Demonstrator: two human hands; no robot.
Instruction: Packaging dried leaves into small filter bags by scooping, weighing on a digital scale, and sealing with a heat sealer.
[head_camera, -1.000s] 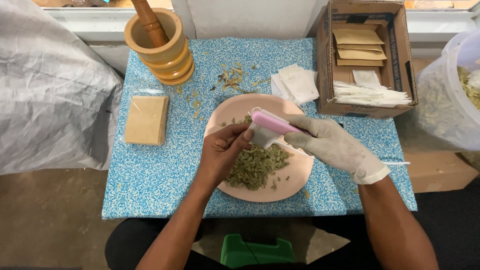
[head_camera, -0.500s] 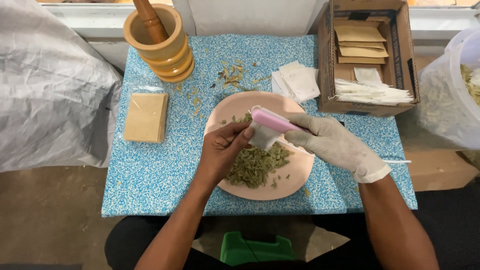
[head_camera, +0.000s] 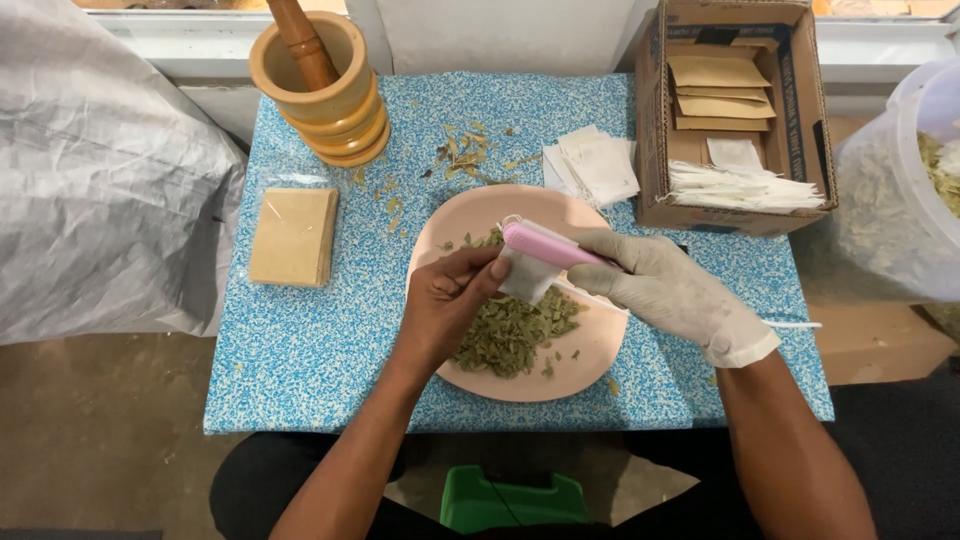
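**A:** Over the pink plate now. The bare left hand has its fingertips pinched together on the edge of a small white sachet, holding it just above the heap of dried green leaves.

**B:** And the right hand, the one in the pale glove?

**A:** Clamped around a pink scoop, its front end sitting right at the sachet's mouth. Scoop and sachet are touching, both above the plate's upper middle.

**B:** Anything inside the sachet?

**A:** Can't tell from here; the scoop covers the opening.

**B:** Take me round the counter.

**A:** Blue speckled top. A wooden mortar with its pestle stands at the far left corner. A flat stack of tan packets in a clear wrapper lies on the left, well apart from the plate. Loose leaf crumbs are scattered beyond the plate, and a pile of empty white sachets rests just beside its far rim.

**B:** And on the right?

**A:** An open cardboard box holding brown envelopes and white papers, with a clear tub of leaves beyond the counter's edge.
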